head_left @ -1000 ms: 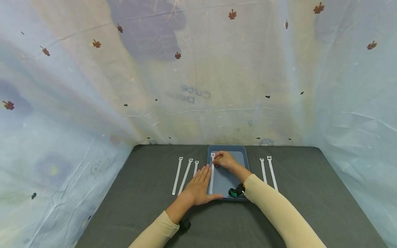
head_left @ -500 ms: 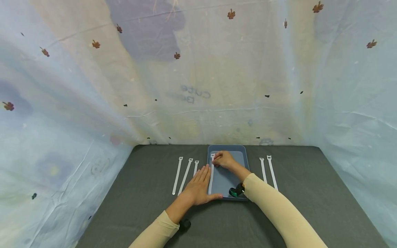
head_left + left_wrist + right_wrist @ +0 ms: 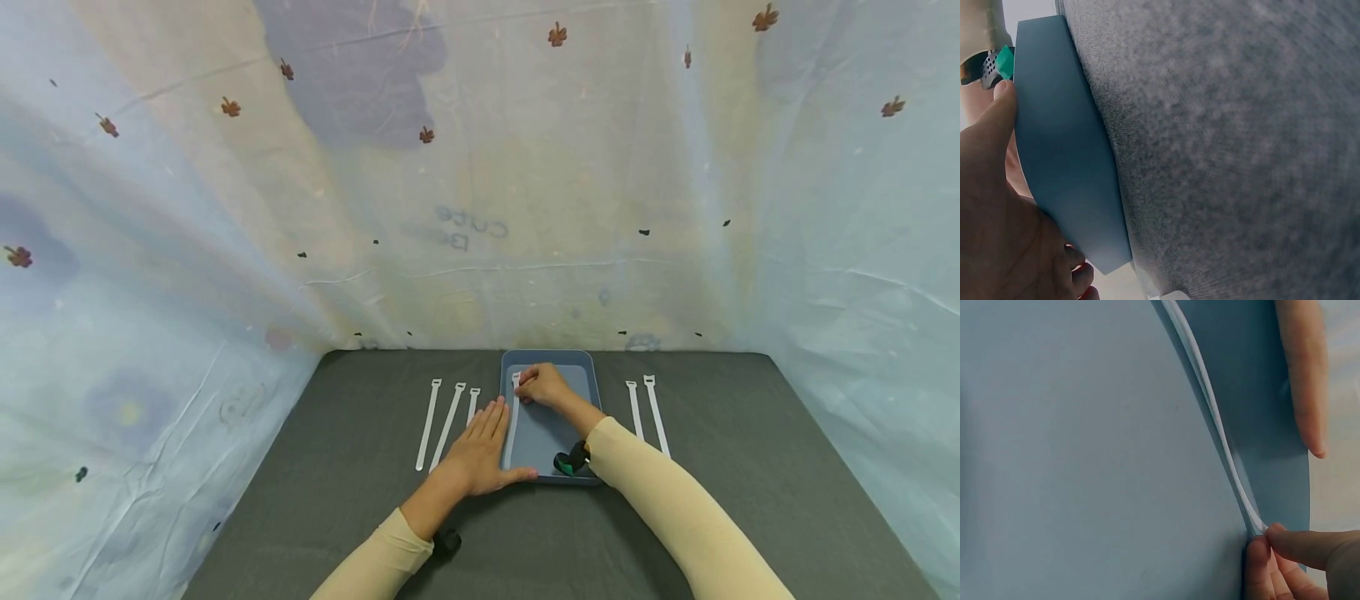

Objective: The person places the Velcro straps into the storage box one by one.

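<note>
A: Where is the white strap [image 3: 512, 421] located?

B: It is laid inside the blue tray [image 3: 570, 371], along the tray's left wall, long axis running away from the person. Its far end is pinched in the grip of the right hand [image 3: 543, 386], fingertips [image 3: 1270, 540] closed on it; the rest trails back toward the body.

A: And the left hand [image 3: 480, 454]?

B: Laid flat with fingers straight against the tray's left edge, thumb [image 3: 991, 134] along the near rim. Nothing is held. It lies nearer the strap's near end.

A: Surroundings?

B: Three straps [image 3: 447, 423] are seen left of the tray on the dark surface [image 3: 750, 467], two straps [image 3: 647, 412] to the right, well apart. Nothing is noted between the hands and the strap.
</note>
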`<state>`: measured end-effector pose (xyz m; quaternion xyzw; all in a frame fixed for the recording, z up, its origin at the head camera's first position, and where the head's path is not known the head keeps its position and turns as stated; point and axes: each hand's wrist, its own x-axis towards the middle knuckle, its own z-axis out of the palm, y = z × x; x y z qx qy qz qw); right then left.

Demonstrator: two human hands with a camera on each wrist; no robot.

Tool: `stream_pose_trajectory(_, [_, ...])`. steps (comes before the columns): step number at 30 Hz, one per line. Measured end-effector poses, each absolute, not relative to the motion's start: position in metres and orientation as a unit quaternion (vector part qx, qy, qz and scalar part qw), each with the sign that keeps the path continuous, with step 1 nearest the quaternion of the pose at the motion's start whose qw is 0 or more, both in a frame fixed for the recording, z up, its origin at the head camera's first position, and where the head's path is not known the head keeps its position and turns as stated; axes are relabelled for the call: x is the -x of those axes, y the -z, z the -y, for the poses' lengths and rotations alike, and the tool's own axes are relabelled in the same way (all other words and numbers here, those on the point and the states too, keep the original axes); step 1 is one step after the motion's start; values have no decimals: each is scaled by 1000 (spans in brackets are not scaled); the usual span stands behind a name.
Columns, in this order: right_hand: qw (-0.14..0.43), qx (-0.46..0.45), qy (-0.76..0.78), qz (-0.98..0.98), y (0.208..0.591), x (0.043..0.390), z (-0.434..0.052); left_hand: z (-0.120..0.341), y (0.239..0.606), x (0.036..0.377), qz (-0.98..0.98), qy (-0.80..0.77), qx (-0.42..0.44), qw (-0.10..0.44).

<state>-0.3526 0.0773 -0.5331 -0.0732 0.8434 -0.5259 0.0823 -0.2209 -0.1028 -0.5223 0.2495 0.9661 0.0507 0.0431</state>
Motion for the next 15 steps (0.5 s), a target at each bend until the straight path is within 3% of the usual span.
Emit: stream_pose_trajectory(15, [74, 56, 491, -866, 528, 352, -71, 106, 526, 221, -964, -60, -254, 41])
